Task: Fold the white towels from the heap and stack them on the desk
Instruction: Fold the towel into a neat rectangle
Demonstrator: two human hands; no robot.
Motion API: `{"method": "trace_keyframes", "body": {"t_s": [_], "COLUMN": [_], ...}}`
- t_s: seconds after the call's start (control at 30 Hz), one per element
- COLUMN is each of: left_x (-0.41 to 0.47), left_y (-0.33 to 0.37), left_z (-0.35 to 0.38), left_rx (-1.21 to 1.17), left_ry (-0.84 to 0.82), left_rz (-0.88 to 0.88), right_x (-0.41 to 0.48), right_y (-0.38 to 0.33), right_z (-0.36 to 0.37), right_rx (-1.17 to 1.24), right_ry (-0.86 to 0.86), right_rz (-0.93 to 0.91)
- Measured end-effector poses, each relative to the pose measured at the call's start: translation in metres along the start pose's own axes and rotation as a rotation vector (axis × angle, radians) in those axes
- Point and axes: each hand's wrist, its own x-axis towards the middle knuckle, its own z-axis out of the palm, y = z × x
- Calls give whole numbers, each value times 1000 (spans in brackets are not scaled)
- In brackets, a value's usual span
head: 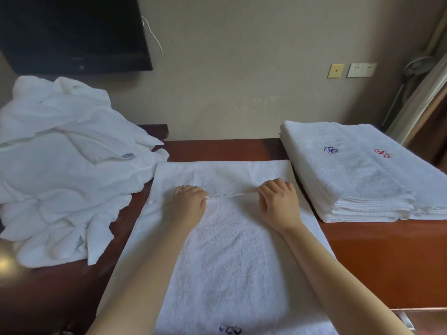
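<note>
Spread towel (229,262): white terry cloth, lying flat down the middle of the bench from the near edge of view to near the wall; its upper layer ends at a hem (229,195) that crosses the far part of the cloth.
Bench (375,257): reddish-brown wood, bare on either side of the spread towel.
Heap (60,165): crumpled white towels piled on the left, one corner touching the spread towel's far left edge.
Stack (358,180): folded white towels on the right end of the bench, just beside the spread towel, edges squared.
Television (72,32): dark screen on the wall above the heap.
Left hand (189,201): fingers curled, pinching the hem at its left end.
Right hand (278,201): fingers curled, pinching the same hem at its right end; the hem runs taut between the two hands.
Wall sockets (361,70): pale plate on the wall, above the stack.
Blue monogram (229,330): embroidery at the spread towel's near edge, partly cut off.
</note>
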Motion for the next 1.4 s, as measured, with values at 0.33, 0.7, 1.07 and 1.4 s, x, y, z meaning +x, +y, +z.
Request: {"method": "trace_keyframes", "body": {"t_s": [0.33,0.7,1.07,1.4], "left_x": [-7,65,68,67], "left_y": [7,8,-37,-24], "left_z": [-9,15,60,47], "left_rx": [49,-157,118,38], "left_ry": [42,-255,-473,-434], "left_rz": [69,-281,-244,-280], "right_x": [-2,58,71,72], "right_y": [-2,-16,59,29], "right_z": [0,30,71,56], "right_rx": [-7,230,-17,-28], "right_ry": [-119,-416,-749,-608], "right_rz": [77,202,344,357]}}
